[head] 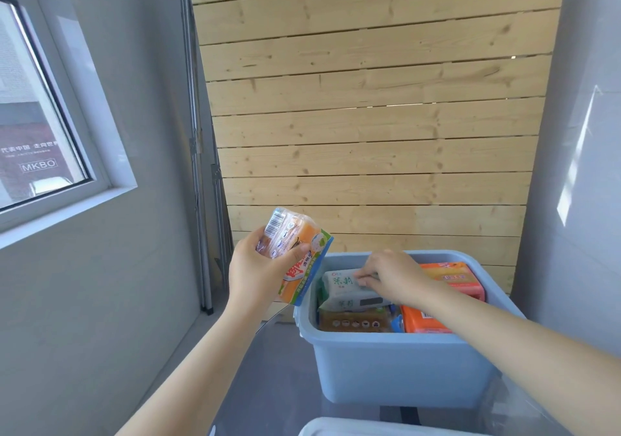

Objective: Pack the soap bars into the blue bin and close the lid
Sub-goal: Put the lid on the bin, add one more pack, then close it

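Pine slats [369,99] back a glossy grey table [275,385], and on it stands the blue bin [396,365], open-topped so I can load it. My right hand [393,276] reaches down into the bin, fingertips pinching the white jasmine soap bar [342,287] that tops the left stack, apparently to seat it flat. Orange bars [450,277] fill the bin's right side. My left hand [258,267] grips the orange soap pack [299,254] above the bin's left rim, likely waiting its turn. A pale lid [369,427], I think, lies nearer me than the bin.
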Tool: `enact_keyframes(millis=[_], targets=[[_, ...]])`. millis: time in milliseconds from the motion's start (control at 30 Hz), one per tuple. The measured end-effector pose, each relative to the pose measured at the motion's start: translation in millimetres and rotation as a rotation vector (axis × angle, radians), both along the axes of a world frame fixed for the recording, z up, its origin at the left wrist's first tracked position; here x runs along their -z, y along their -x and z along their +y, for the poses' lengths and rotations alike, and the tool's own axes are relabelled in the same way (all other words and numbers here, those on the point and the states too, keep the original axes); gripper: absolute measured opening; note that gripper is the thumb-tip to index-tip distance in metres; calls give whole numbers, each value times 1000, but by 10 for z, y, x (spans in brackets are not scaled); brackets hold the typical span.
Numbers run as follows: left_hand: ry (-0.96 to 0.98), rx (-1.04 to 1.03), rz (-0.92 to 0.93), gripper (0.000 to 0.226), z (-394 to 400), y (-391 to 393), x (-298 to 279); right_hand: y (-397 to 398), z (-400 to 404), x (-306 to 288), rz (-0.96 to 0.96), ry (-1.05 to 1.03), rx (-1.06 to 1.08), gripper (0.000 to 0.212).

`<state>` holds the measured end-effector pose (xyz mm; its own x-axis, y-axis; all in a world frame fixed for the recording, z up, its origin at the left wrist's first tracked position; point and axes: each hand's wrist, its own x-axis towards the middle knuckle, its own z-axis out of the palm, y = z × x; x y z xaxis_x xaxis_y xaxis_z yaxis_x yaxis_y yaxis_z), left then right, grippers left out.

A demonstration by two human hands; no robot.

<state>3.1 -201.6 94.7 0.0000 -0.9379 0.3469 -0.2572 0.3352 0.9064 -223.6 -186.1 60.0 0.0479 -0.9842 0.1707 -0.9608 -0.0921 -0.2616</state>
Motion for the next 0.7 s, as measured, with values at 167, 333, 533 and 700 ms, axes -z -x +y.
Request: enact_keyframes(millis=[167,333,533,700], targets=[[8,70,3,40,46,24,-88,90,42,-176,-301,-119,32,34],[79,341,-147,35,85,154,-294,182,241,-416,-995,29,135,29],[16,625,-531,42,27,469,-254,301,539,-341,-871,-144,246,44],[-133,645,-846,88,-51,572,-11,297,645,-231,-688,-290,237,57]])
